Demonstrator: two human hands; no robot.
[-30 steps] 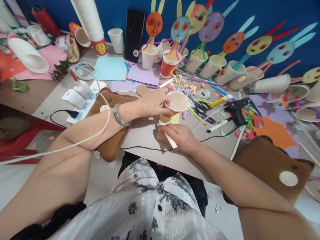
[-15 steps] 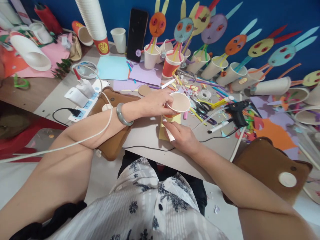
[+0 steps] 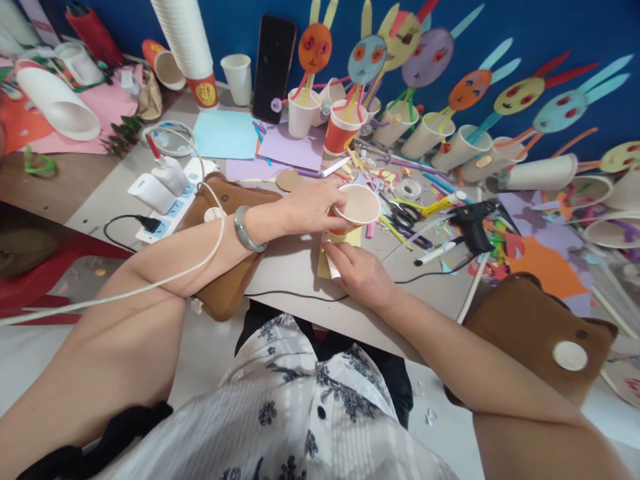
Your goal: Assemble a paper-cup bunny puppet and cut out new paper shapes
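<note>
A paper cup stands upright on a piece of yellow paper, its open rim facing me. My left hand is closed on the cup's left side, thumb and fingers at the rim. Just below the cup, my right hand is closed round a white marker; most of the marker is hidden by the fingers. Its tip, close to the base of the cup, cannot be seen.
A black glue gun, scissors and paper scraps lie to the right. Paper-cup rabbits line the blue wall. A power strip and brown cushion are at left; a phone leans at the back.
My right hand and the marker have shifted slightly up and left beside the cup's base. My left hand keeps its hold on the cup.
</note>
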